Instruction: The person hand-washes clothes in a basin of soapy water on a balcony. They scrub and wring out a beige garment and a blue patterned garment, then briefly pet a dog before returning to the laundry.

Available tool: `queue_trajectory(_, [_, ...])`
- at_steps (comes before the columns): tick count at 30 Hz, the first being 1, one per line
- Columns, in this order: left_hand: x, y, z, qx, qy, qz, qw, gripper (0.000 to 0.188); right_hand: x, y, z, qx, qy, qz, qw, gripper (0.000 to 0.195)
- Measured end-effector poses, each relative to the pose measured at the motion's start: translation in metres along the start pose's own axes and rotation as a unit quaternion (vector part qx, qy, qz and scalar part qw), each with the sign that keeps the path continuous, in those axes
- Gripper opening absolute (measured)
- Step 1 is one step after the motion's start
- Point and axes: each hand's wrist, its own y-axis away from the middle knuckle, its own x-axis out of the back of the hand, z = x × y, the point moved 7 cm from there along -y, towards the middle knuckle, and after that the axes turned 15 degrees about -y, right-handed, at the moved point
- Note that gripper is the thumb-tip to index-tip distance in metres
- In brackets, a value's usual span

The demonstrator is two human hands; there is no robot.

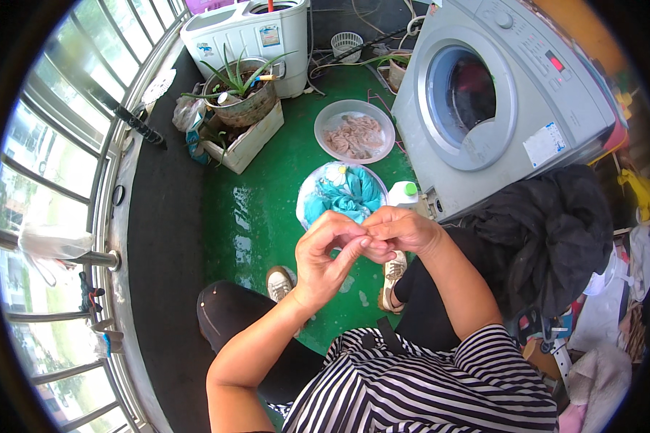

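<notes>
My left hand (327,254) and my right hand (403,230) meet in front of me, thumbs and fingertips touching; whether something small is pinched between them cannot be told. Just beyond them on the floor, a round basin (384,192) is heaped with wet turquoise cloth (338,192) bearing a flower print, with suds around it. Past it stands a pale plastic basin (320,132) with brownish-pink cloth (352,135) in soapy water. A white plastic bottle with a green cap (403,194) is beside the nearer basin.
A front-loading washing machine (520,124) stands on the right, dark cloth (541,233) heaped before it. A twin-tub washer (249,46) and a potted aloe (241,103) are at the back left. Barred windows line the left. The green floor (238,216) has wet patches.
</notes>
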Motion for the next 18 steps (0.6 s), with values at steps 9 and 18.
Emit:
queue_trajectory(9, [-0.001,0.000,-0.009,0.031,0.007,0.001,0.999,0.009,0.004,-0.002,0.002,-0.008,-0.003,-0.004,1.000,0.025])
queue_trajectory(18, [0.000,-0.002,-0.020,0.039,-0.040,-0.016,0.998,0.005,0.010,-0.009,0.009,-0.003,-0.038,0.011,0.999,0.029])
